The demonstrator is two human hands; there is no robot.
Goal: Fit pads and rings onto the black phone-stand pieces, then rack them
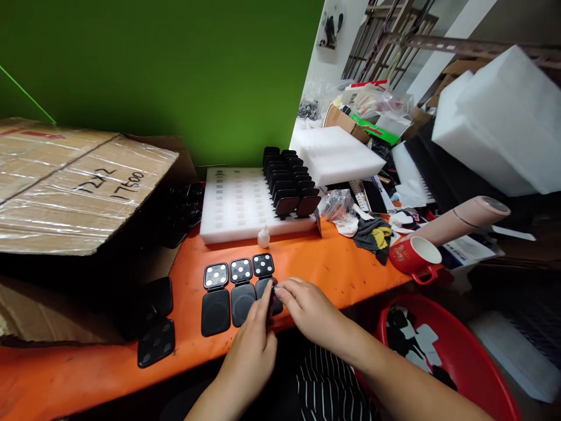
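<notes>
Three flat black square cases lie open in a row on the orange worktop (350,266). Each has a lid with white dots on it. Both hands meet at the third open black case (264,275), the one on the right of the row. The left hand (254,345) and the right hand (309,310) pinch a small dark piece (272,295) between their fingertips, just over the bottom half of that case. Both grips are closed on this small piece. What the piece is cannot be told.

Next to it sit the middle open black case (241,289) and the left open black case (216,295). Just behind the row stands a tiny white bottle (263,237). Behind the bottle is a white foam tray (236,204) with many black cases standing up in it on the right side.

Off to the left is a big brown cardboard box (70,181) with tape on it. Two more black cases (156,327) lie near it. To the right stands a red mug (414,257), and lower down is a red plastic tub (464,362).
</notes>
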